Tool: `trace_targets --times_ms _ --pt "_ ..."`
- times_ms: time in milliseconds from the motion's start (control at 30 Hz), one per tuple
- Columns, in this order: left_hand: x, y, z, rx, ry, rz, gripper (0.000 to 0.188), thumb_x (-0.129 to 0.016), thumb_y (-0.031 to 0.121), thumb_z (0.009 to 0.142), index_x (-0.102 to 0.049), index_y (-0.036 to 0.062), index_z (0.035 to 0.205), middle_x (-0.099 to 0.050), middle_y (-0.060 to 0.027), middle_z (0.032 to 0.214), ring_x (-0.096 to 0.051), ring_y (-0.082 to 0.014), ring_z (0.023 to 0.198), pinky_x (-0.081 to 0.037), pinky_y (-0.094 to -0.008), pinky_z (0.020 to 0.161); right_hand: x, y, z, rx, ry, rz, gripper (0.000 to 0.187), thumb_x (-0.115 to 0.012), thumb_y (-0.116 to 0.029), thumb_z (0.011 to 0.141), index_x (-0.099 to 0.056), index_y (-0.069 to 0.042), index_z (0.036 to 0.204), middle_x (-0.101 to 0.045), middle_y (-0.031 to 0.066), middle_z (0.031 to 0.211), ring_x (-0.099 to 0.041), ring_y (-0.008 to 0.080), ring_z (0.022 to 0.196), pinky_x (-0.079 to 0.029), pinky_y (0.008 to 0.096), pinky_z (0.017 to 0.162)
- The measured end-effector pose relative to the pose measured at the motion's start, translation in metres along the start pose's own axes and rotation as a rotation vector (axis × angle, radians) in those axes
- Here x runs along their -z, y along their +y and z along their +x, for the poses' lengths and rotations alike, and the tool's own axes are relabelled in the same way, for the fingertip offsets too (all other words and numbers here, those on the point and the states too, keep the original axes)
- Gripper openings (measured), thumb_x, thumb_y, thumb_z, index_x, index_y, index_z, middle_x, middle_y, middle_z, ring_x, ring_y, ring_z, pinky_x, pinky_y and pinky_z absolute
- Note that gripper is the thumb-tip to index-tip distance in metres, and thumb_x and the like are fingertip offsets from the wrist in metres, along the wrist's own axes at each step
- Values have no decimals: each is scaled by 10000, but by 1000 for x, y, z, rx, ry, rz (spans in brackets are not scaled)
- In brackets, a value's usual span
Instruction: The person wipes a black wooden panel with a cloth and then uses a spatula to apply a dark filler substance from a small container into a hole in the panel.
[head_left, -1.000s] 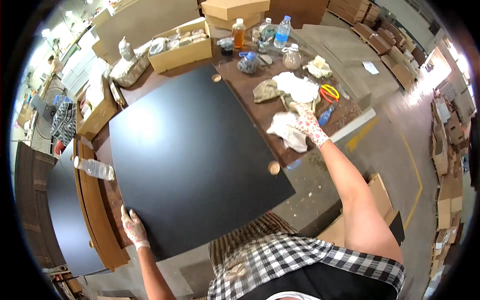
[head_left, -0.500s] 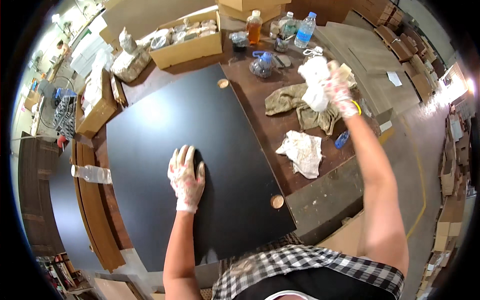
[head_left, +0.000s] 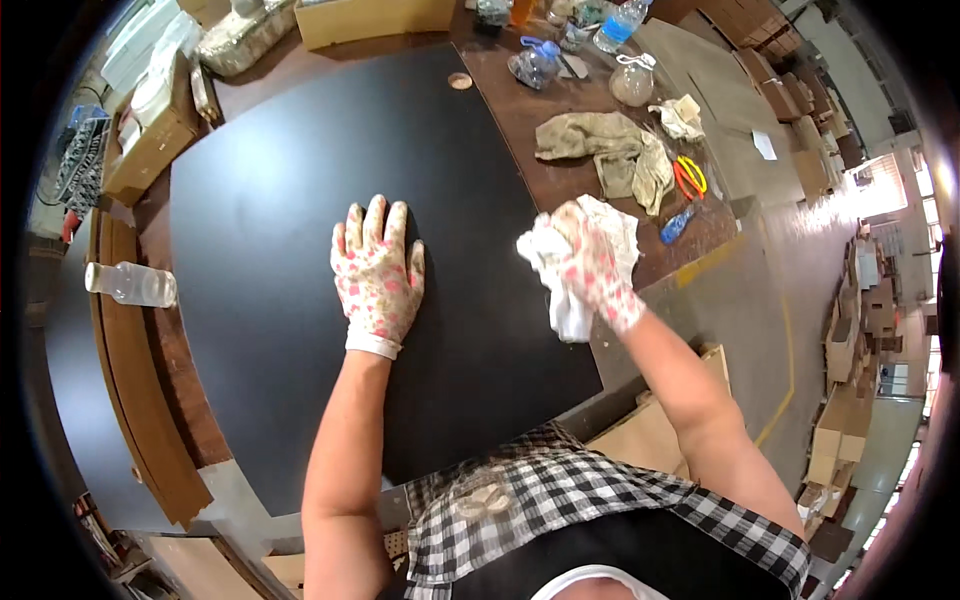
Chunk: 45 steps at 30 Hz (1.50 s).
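A large black panel lies flat on the brown worktable, a round hole showing near its far right corner. Flat on the middle of the panel rests my left hand, in a stained, pink-spotted white glove, fingers spread. My right hand, gloved the same way and slightly blurred, grips a bunched white cloth over the panel's right edge. Partly behind that hand, another white rag lies on the table. A crumpled olive cloth is farther back.
Red-and-yellow pliers and a small blue bottle lie at the table's right. Jars and bottles, including a clear water bottle, stand at the back. A clear bottle lies on its side left of the panel, near an open cardboard box.
My right hand has brought the white cloth from the table's far right toward me and leftward, onto the panel's right edge. My left hand stays flat on the panel. The view has tilted downward.
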<state>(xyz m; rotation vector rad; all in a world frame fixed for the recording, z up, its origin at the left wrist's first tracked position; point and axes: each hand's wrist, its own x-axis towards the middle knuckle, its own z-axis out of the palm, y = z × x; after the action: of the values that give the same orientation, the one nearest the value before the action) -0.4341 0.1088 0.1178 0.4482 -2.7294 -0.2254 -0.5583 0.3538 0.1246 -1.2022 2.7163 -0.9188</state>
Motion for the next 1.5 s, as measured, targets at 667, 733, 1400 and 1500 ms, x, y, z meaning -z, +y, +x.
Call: trace_targets --times_ms 667,733,1400,1500 --pt "5 -9 -3 23 -56 78 497 -606 268 888 -483 124 1347 -454 -120 1404 -379 -340 1333 -250 -485 1127 -13 -2 -1 134 19 -200 274 -649 -201 756 -582 -71 989 -574 155 996 -548 352 1005 -441 457 868" --pt "7 -2 1 15 -79 54 507 -617 262 880 -484 121 1349 -454 -127 1400 -378 -349 1329 -249 -491 1126 -22 19 29 -9 7 -42 245 -601 -169 816 -567 -43 1024 -588 174 993 -555 369 1002 -457 431 858" --pt "6 -9 -1 15 -81 49 494 -608 255 878 -500 114 1339 -447 -140 1405 -366 -353 1331 -242 -493 1130 -21 1 25 -319 -53 326 348 -607 -189 810 -527 -8 1097 -593 183 989 -586 317 1007 -458 391 891" --pt "8 -7 1 26 -97 66 493 -601 261 881 -499 112 1340 -442 -143 1410 -361 -358 1333 -237 -492 1133 -22 4 -20 -389 -31 343 385 -670 -220 802 -530 -6 1091 -588 172 1025 -580 308 1014 -447 384 907"
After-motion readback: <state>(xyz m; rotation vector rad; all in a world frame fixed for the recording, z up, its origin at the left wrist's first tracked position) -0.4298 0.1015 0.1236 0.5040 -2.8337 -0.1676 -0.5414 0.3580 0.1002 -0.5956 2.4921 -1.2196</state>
